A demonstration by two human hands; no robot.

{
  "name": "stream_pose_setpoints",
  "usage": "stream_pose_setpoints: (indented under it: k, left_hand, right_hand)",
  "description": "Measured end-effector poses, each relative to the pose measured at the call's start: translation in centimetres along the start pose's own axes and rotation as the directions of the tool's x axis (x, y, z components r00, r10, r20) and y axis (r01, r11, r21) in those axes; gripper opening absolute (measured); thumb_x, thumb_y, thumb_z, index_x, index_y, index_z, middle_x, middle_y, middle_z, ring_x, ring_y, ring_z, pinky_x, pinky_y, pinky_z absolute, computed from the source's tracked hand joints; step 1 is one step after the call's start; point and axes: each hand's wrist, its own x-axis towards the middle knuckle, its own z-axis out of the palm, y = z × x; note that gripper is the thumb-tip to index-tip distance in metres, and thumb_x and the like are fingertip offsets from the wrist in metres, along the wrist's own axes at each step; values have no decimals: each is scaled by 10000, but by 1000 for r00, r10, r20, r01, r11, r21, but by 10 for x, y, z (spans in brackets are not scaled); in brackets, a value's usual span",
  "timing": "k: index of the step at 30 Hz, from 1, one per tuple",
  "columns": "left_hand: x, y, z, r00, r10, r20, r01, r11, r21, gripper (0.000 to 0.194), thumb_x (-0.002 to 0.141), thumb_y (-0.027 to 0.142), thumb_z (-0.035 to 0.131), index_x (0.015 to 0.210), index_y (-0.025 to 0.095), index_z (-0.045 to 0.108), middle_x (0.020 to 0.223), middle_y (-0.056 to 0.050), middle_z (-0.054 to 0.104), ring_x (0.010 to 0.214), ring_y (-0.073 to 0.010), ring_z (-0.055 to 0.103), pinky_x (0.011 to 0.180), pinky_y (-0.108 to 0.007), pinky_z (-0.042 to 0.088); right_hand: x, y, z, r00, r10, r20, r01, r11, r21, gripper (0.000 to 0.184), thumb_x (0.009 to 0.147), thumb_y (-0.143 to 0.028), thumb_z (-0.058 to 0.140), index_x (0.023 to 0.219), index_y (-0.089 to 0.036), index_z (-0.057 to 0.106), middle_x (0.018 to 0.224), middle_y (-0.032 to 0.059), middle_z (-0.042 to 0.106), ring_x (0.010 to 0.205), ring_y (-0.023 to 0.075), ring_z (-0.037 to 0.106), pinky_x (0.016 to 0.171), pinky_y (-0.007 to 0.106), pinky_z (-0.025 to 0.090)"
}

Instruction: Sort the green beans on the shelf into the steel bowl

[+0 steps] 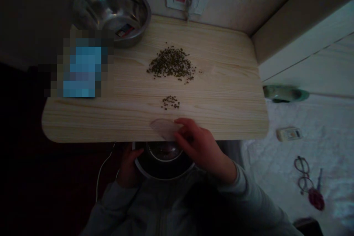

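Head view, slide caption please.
Right hand holding a translucent sheet near two clusters of seed-like grains on a wood-grain tabletop.

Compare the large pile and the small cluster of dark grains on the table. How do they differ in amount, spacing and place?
The large pile holds far more grains than the small cluster. The large pile is densely packed in its middle, while the small cluster is looser, with wood showing between grains. The large pile lies farther from the right hand than the small cluster. Both rest on the pale table.
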Motion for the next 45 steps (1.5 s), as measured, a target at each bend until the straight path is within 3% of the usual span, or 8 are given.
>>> stream_pose_setpoints:
  k: [5, 10, 14, 19, 28, 32, 37, 45]
  left_hand:
    - [-2, 3, 3, 987, -160, -2, 159, 979, -125, 101, 485, 247, 661, 460, 217, 567, 651, -17, 654, 764, -261, 623, 713, -366, 488]
    - [-3, 1, 5, 965, -261, 38, 264, 944, -201, 228, 496, 251, 668, 718, 203, 677, 709, -21, 685, 782, -275, 637, 731, -386, 487]
    - [-4, -1, 5, 971, -239, 17, 238, 952, -193, 318, 488, 252, 678, 799, 190, 688, 755, -23, 692, 854, -275, 629, 779, -373, 474]
    - [-3, -6, 1, 978, -207, -17, 202, 968, -149, 132, 468, 251, 690, 590, 216, 653, 699, -20, 677, 837, -266, 629, 768, -369, 481]
    - [4, -23, -17, 994, -103, -28, 102, 994, -39, 143, 418, 236, 730, 534, 219, 647, 769, -36, 678, 998, -291, 569, 915, -385, 403]
    - [2, -16, -8, 990, -139, -12, 137, 986, -99, 120, 495, 299, 691, 571, 215, 650, 704, -23, 673, 933, -281, 599, 866, -400, 432]
    - [-3, -1, 3, 979, -205, 14, 205, 962, -179, 125, 458, 268, 695, 503, 201, 599, 639, -7, 658, 821, -263, 625, 799, -380, 463]
    - [-1, -13, -6, 977, -206, -47, 198, 972, -128, 127, 499, 271, 680, 610, 216, 652, 697, -26, 671, 924, -284, 602, 843, -399, 449]
  right_hand:
    - [2, -4, 10, 996, -1, -89, 7, 998, 66, 313, 827, -180, 483, 1140, -184, 467, 697, -7, 612, 584, 101, 560, 529, 202, 431]
    - [-4, 0, -4, 983, 72, -169, -50, 990, 132, 328, 816, -182, 504, 1143, -189, 474, 693, -16, 603, 579, 89, 560, 542, 192, 446]
    - [-4, 4, -14, 974, 102, -204, -84, 992, 95, 307, 813, -201, 512, 1120, -188, 507, 690, -15, 599, 571, 87, 554, 534, 192, 442]
    - [0, 5, -15, 981, 67, -180, -52, 995, 83, 300, 823, -206, 501, 1121, -179, 511, 683, -21, 593, 557, 76, 536, 507, 175, 418]
    - [4, 9, -17, 977, 90, -192, -80, 995, 60, 291, 820, -206, 494, 1109, -174, 511, 657, -26, 573, 548, 82, 531, 511, 183, 417]
    - [5, 9, -19, 976, 95, -197, -87, 995, 47, 291, 821, -211, 496, 1110, -184, 509, 682, -20, 585, 565, 85, 544, 527, 187, 426]
    - [8, 8, -21, 973, 114, -201, -107, 993, 48, 290, 819, -210, 491, 1107, -177, 507, 682, -17, 591, 572, 90, 554, 530, 191, 432]
    - [12, 5, -20, 980, 108, -168, -100, 994, 54, 283, 819, -202, 490, 1100, -169, 509, 672, -23, 583, 558, 84, 538, 519, 187, 419]
